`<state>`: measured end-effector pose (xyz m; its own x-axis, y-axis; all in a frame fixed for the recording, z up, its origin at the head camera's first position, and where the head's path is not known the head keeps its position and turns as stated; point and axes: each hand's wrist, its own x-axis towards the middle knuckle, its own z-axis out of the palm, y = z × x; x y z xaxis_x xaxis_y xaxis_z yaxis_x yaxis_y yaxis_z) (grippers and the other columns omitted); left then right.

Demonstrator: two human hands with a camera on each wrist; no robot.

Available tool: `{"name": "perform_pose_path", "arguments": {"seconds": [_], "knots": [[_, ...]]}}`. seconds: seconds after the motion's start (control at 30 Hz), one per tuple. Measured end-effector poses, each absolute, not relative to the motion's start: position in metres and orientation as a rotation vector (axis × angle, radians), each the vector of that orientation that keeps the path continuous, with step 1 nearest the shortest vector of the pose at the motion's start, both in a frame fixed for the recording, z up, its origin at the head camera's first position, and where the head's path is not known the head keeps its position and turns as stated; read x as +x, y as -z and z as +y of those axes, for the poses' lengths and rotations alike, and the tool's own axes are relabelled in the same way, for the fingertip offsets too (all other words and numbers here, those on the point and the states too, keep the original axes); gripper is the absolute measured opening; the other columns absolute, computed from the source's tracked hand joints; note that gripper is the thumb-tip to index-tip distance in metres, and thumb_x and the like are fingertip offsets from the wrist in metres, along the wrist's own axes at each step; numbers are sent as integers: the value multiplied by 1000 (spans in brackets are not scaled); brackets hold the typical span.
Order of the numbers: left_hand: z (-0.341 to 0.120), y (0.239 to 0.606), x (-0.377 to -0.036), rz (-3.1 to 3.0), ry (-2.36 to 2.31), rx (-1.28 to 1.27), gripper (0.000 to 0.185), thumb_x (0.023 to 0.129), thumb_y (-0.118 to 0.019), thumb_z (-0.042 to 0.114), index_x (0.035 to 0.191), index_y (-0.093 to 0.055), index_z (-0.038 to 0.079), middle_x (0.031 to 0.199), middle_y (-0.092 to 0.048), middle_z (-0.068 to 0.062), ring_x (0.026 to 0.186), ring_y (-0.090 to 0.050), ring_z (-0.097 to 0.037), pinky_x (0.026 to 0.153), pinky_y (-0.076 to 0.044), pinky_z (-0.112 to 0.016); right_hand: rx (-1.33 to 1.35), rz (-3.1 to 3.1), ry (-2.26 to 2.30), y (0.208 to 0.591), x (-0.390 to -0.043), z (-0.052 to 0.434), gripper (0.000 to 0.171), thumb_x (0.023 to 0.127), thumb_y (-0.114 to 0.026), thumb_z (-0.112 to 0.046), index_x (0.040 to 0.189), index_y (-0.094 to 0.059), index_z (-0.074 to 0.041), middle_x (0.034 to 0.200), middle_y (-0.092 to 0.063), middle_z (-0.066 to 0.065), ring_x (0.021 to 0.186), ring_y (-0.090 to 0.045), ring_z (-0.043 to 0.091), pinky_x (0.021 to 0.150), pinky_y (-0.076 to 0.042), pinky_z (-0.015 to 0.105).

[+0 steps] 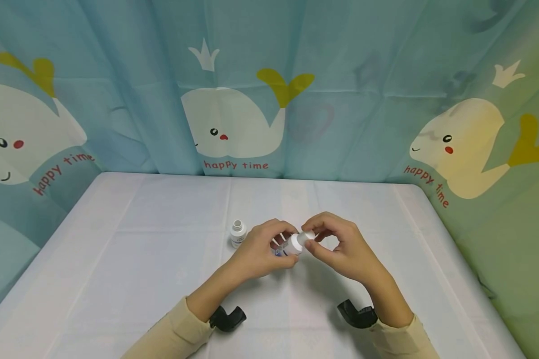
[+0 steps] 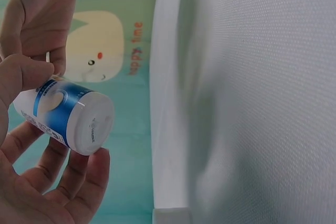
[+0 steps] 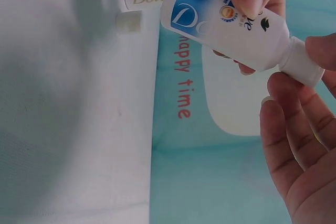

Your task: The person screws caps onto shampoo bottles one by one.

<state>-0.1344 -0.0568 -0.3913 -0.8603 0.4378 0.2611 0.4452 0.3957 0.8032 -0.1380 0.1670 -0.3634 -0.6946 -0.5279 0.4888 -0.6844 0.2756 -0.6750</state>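
My left hand grips a small white bottle with a blue label, thumb on one side and fingers on the other. The bottle is tilted, its base lower and its neck end pointing up toward the right. Thumb and fingertips of my right hand pinch the white cap at that end. The cap sits in line with the bottle. Behind my left hand, a second white bottle stands upright on the table with its neck uncapped; the right wrist view shows "Dove" lettering on it.
A white cloth covers the table. In the right wrist view, a small pale cylindrical piece lies near the standing bottle. A blue-green curtain with whale prints hangs around the table. Black mounts are strapped at both wrists.
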Motion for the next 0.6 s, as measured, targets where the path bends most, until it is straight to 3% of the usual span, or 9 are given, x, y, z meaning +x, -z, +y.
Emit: {"name": "perform_pose_path", "arguments": {"seconds": [0.3, 0.6], "knots": [[-56, 390, -133, -2631, 1493, -831, 36, 76, -81, 22, 109, -68, 22, 95, -61, 12, 86, -58, -5, 75, -56, -29, 1113, -2353, -1372, 364, -138, 166, 23, 85, -76, -2, 99, -66, -16, 109, -68, -2, 99, -65, 13, 75, -58, 30], [-58, 389, -134, -2636, 1498, -812, 36, 75, -82, 21, 109, -68, 22, 95, -61, 11, 87, -58, -6, 76, -57, -31, 1140, -2347, -1392, 363, -139, 168, 26, 83, -76, 1, 103, -68, -14, 107, -69, 1, 94, -66, 13, 69, -59, 27]]}}
